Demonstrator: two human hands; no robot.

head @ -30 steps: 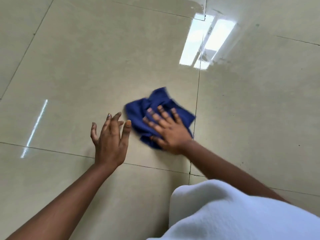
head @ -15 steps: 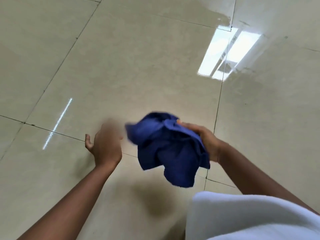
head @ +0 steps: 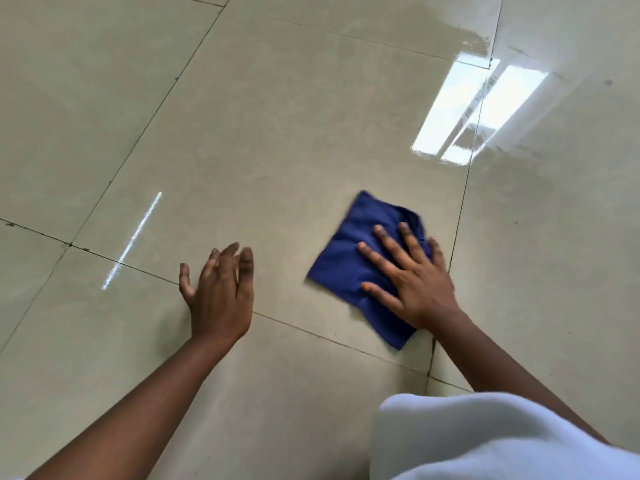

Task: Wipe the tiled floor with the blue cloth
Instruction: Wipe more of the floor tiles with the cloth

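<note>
cloth (head: 349, 268): blue, lies flat on the floor (head: 277, 133), roughly a folded square with one corner pointing away from the person, close to a grout line on its right.
right hand (head: 412, 282): palm down on the near right part of the cloth, fingers spread and straight, pressing rather than gripping (no fold is pinched between the fingers).
left hand (head: 218, 292): released and empty, fingers loosely extended and slightly blurred, well apart from the cloth on its left; whether the palm touches the floor cannot be told.
floor: glossy beige tiles with dark grout lines, a bright window reflection (head: 474, 112) at far right, a thin streak of light (head: 133, 239) at left.
white garment (head: 485, 441): fills the lower right corner.
</note>
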